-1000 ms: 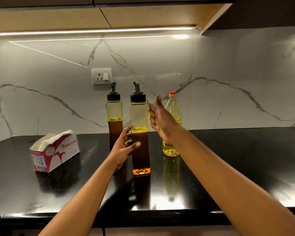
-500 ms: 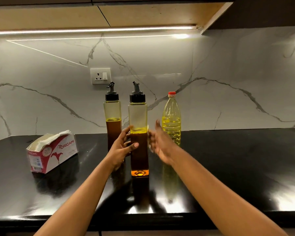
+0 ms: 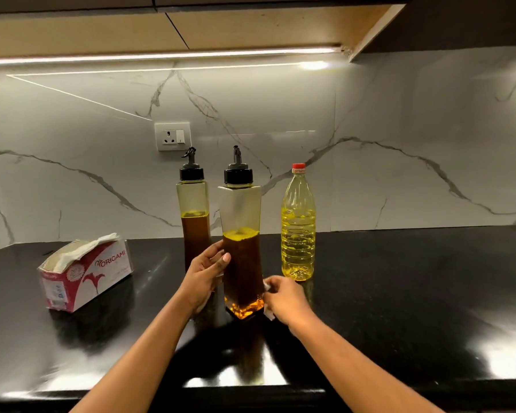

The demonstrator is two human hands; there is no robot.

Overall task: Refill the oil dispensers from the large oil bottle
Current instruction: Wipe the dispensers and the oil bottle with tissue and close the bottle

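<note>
- Our left hand (image 3: 204, 278) grips the near dispenser (image 3: 242, 234) at mid-body, just left of centre frame, with the thumb across its front face and the fingers curled round the left edge.
- Our right hand (image 3: 286, 299) pinches a white tissue (image 3: 269, 315) against the dispenser's lower right corner. We judge the step in hand to be wiping the outside of the dispenser.
- To do it well, we should hold the dispenser upright and steady with the left hand. The right hand should wipe along the wall with light pressure, so the tall, narrow body does not tip.
- The dispenser stands on the black countertop (image 3: 399, 293), a little over half full of dark oil, with its black spout cap (image 3: 238, 174) on.
- The far dispenser (image 3: 192, 222) stands just behind and to the left, partly hidden by the left hand. It is capped and roughly half full.
- The large oil bottle (image 3: 298, 234) stands right of centre, near the right hand but apart from it, with its red cap (image 3: 298, 166) on. A broad sweep of the right hand could knock it.
- A tissue box (image 3: 85, 275) lies on the counter at middle left, well apart, and a wall socket (image 3: 172, 136) sits above the dispensers.
- Nothing blocks the wipe, but both caps must come off before any pouring.
</note>
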